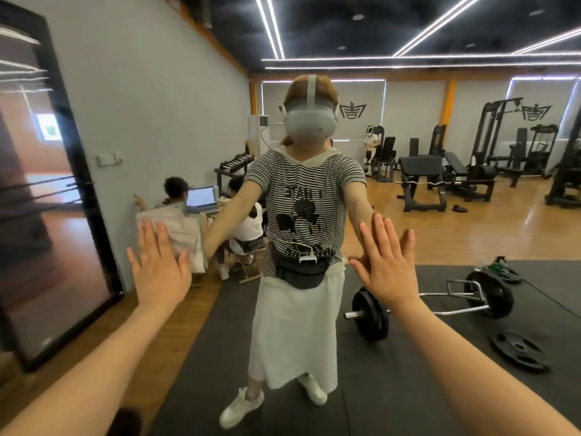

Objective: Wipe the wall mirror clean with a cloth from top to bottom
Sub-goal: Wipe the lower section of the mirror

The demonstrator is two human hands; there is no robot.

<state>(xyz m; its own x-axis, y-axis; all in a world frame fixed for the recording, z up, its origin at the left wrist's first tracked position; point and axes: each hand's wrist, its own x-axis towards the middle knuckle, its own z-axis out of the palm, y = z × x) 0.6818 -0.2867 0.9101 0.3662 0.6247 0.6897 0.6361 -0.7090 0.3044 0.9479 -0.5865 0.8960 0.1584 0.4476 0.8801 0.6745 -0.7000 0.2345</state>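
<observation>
Head view: the mirror (408, 215) stands tall right ahead, left hand (160, 265) pressing the cloth (179, 231) flat on it, right hand (385, 262) bare, both with fingers spread.

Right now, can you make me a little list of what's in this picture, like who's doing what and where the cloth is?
place: gym, seen in a big wall mirror
left hand: flat, fingers straight, pressing a white cloth on the glass
right hand: flat, fingers straight, holds nothing
reflection: person in a striped shirt and a headset, arms out
floor: barbell and loose plate on a dark mat
behind: two people sitting by a laptop
</observation>
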